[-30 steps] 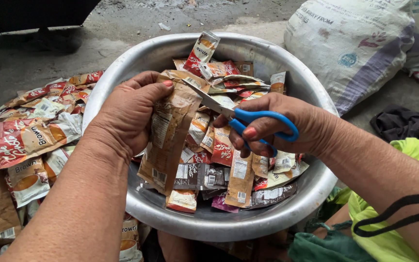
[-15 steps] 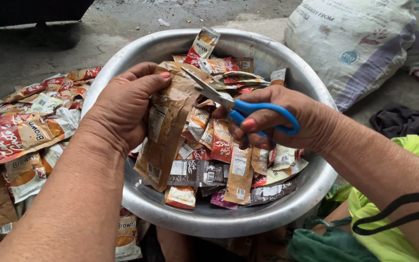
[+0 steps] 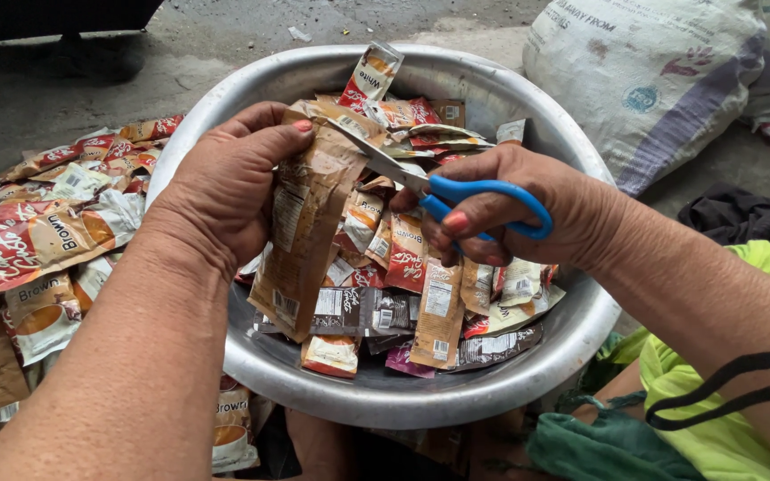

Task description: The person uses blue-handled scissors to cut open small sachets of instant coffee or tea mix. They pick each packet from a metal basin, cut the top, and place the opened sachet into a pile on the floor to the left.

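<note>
My left hand (image 3: 225,187) grips a long brown foil sachet (image 3: 300,232) upright over a large metal basin (image 3: 421,392). My right hand (image 3: 528,209) holds blue-handled scissors (image 3: 456,191), whose blades meet the top edge of the sachet near my left thumb. The basin is heaped with several small brown, red and silver sachets (image 3: 421,285). A few of them hang from under my right hand.
A pile of flattened sachets (image 3: 42,240) lies on the ground left of the basin. A big white woven sack (image 3: 652,80) stands at the back right. Dark cloth (image 3: 741,214) and green fabric (image 3: 608,445) lie at the right, beside my yellow-green garment (image 3: 741,356).
The scissor blades have closed further across the top of the brown sachet. Both hands stay over the basin, shifted only slightly.
</note>
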